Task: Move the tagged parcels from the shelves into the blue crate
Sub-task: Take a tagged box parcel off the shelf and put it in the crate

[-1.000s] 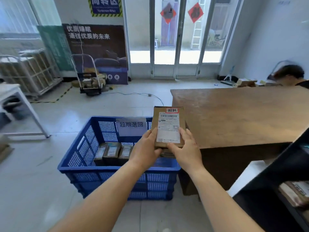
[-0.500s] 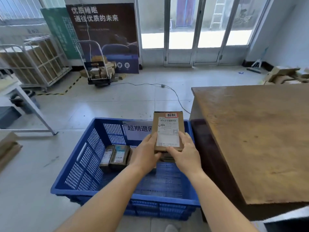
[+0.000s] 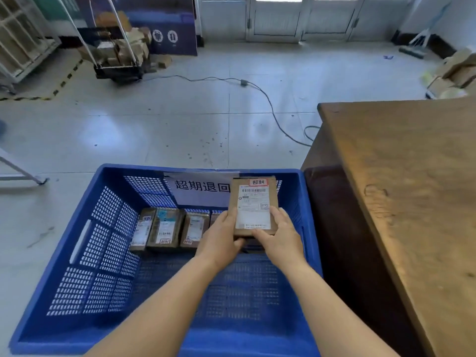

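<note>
A brown cardboard parcel (image 3: 253, 202) with a white shipping label and a red tag at its top is held over the blue crate (image 3: 85, 253). My left hand (image 3: 219, 240) grips its left lower edge and my right hand (image 3: 279, 235) grips its right lower edge, thumbs on the label side. The parcel stands tilted upright inside the crate's far right part. Three tagged parcels (image 3: 164, 229) stand in a row against the crate's far wall, and another is partly hidden behind my left hand.
A white paper sign (image 3: 195, 189) hangs on the crate's far wall. A wooden table (image 3: 412, 189) stands close on the right. A cable (image 3: 268, 104) runs over the tiled floor. A hand cart with boxes (image 3: 121, 55) is at the far left.
I have stepped closer and looked further down. The parcel in both hands has come lower, down into the crate's far right part.
</note>
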